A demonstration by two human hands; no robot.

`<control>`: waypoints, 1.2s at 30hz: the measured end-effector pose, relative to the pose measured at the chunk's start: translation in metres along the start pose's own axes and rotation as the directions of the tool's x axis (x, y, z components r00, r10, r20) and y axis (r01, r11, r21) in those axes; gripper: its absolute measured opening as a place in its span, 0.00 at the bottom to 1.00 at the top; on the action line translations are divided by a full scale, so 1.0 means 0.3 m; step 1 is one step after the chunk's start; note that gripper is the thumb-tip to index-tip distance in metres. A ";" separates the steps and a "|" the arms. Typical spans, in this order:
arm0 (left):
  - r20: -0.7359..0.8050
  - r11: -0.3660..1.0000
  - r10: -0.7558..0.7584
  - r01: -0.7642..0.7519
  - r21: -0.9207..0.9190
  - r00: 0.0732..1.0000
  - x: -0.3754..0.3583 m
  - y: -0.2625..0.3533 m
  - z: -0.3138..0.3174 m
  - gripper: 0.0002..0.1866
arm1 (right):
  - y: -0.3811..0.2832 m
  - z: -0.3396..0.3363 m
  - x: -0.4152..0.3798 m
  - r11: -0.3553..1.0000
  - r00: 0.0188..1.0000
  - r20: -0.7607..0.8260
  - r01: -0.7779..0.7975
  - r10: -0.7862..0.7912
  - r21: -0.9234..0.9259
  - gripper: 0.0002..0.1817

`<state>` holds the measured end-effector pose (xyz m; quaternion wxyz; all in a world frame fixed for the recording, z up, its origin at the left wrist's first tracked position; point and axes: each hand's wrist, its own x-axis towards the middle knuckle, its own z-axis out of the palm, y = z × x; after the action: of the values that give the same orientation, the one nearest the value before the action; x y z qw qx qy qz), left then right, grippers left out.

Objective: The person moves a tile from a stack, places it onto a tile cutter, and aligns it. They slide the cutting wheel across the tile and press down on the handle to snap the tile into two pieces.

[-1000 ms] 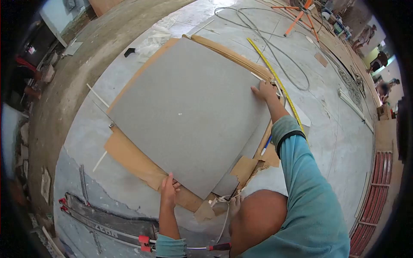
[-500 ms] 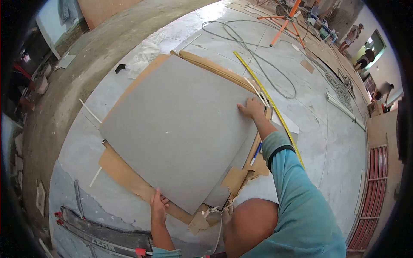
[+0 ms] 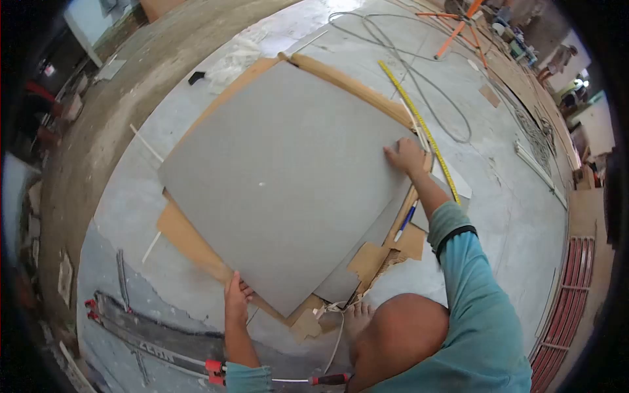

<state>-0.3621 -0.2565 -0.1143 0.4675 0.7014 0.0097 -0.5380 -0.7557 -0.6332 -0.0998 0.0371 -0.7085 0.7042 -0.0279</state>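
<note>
A large square grey tile lies tilted across opened brown cardboard, over another grey tile. My left hand grips the tile's lower left edge, its fingers curled under the rim. At the right corner my right hand holds the tile's edge, thumb on the top face. A blue pen lies on the cardboard beside the right edge. The yellow measuring tape runs along the floor past my right hand.
A tile cutter with red parts stands at lower left. Grey cable loops over the floor near an orange tripod. White strips lie at right, a red metal rack below. People are at upper right.
The view has shifted, so the tile, cardboard and tape appear farther right and slightly higher. Both hands keep their hold on the tile. More of the cutter's handle shows.
</note>
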 end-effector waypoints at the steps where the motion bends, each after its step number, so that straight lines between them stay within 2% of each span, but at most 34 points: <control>1: -0.032 1.000 0.019 -0.018 0.012 0.999 -0.009 -0.005 0.013 0.19 | 0.017 0.004 0.002 0.998 1.000 0.023 0.020 -0.021 0.054 0.34; 3: -0.068 1.000 0.027 -0.027 0.009 0.997 -0.009 -0.011 0.031 0.19 | 0.046 0.047 0.038 0.989 0.979 -0.166 0.130 -0.117 0.067 0.29; 5: -0.056 0.998 0.066 -0.067 -0.016 0.996 -0.001 -0.019 0.024 0.22 | 0.103 0.127 0.123 0.970 0.970 -0.176 0.193 -0.166 0.149 0.30; 8: -0.010 0.993 0.084 -0.085 -0.077 0.996 0.019 -0.029 0.002 0.23 | 0.087 0.104 0.170 0.954 0.978 -0.090 0.205 -0.189 0.217 0.32; 12: -0.144 0.987 0.113 -0.127 -0.094 0.983 0.048 -0.023 0.040 0.19 | 0.111 0.132 0.224 0.923 0.976 -0.039 0.217 -0.217 0.318 0.33; 14: -0.156 0.947 0.060 -0.106 -0.304 0.986 0.051 -0.007 0.069 0.20 | 0.095 0.096 0.224 0.940 0.976 0.146 0.108 -0.163 0.324 0.34; 15: -0.170 0.944 0.057 -0.108 -0.312 0.984 0.073 -0.027 0.073 0.20 | 0.103 0.107 0.235 0.938 0.972 0.152 0.120 -0.177 0.326 0.34; 17: -0.323 0.977 0.212 -0.189 0.100 0.923 0.132 -0.065 0.085 0.21 | 0.119 0.125 0.258 0.898 0.968 0.146 0.124 -0.202 0.423 0.34; 18: -0.338 0.977 0.212 -0.191 0.096 0.917 0.123 -0.044 0.102 0.21 | 0.086 0.081 0.226 0.869 0.964 0.208 0.041 -0.164 0.494 0.33; 20: -0.364 0.966 0.230 -0.168 0.195 0.902 0.078 0.008 0.119 0.25 | 0.217 0.202 0.373 0.884 0.916 0.324 0.065 -0.238 0.463 0.31; 21: -0.416 0.954 0.271 -0.186 0.234 0.868 0.091 -0.008 0.124 0.26 | 0.102 0.088 0.273 0.939 0.964 0.237 0.032 -0.120 0.343 0.33; 22: -0.457 0.941 0.306 -0.192 0.279 0.835 0.108 -0.029 0.120 0.28 | 0.164 0.147 0.351 0.919 0.924 0.320 0.074 -0.209 0.387 0.33; 23: -0.386 0.964 0.247 -0.186 0.188 0.889 0.096 -0.016 0.104 0.29 | 0.210 0.199 0.387 0.839 0.922 0.267 0.102 -0.282 0.534 0.34; 24: -0.301 0.980 0.198 -0.178 0.094 0.933 0.078 0.005 0.097 0.31 | 0.278 0.241 0.458 0.804 0.806 0.458 0.037 -0.376 0.594 0.37; 25: -0.329 0.982 0.189 -0.169 0.088 0.925 0.070 0.018 0.100 0.31 | 0.205 0.179 0.370 0.889 0.904 0.370 0.025 -0.215 0.457 0.37; 27: -0.359 0.970 0.226 -0.243 -0.001 0.905 0.068 0.035 0.109 0.34 | 0.196 0.155 0.366 0.885 0.897 0.379 0.026 -0.225 0.465 0.36; 30: -0.417 0.945 0.292 -0.328 -0.016 0.861 0.145 -0.032 0.104 0.36 | 0.227 0.159 0.407 0.891 0.917 0.363 -0.016 -0.168 0.454 0.35; 33: -0.457 0.947 0.216 -0.299 -0.117 0.863 0.122 -0.028 0.124 0.37 | 0.201 0.184 0.411 0.905 0.929 0.348 -0.035 -0.127 0.424 0.34; 34: -0.443 0.947 0.215 -0.297 -0.124 0.870 0.106 -0.022 0.137 0.37 | 0.202 0.181 0.406 0.916 0.936 0.336 -0.041 -0.105 0.399 0.34; 36: -0.511 0.935 0.276 -0.350 -0.053 0.814 0.078 -0.009 0.141 0.34 | 0.186 0.165 0.393 0.936 0.952 0.299 -0.049 -0.062 0.350 0.34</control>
<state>-0.3852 -0.2945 -0.1331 0.5808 0.7719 0.0523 -0.2531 -0.8057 -0.7507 -0.1557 0.2721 -0.6882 0.6711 -0.0440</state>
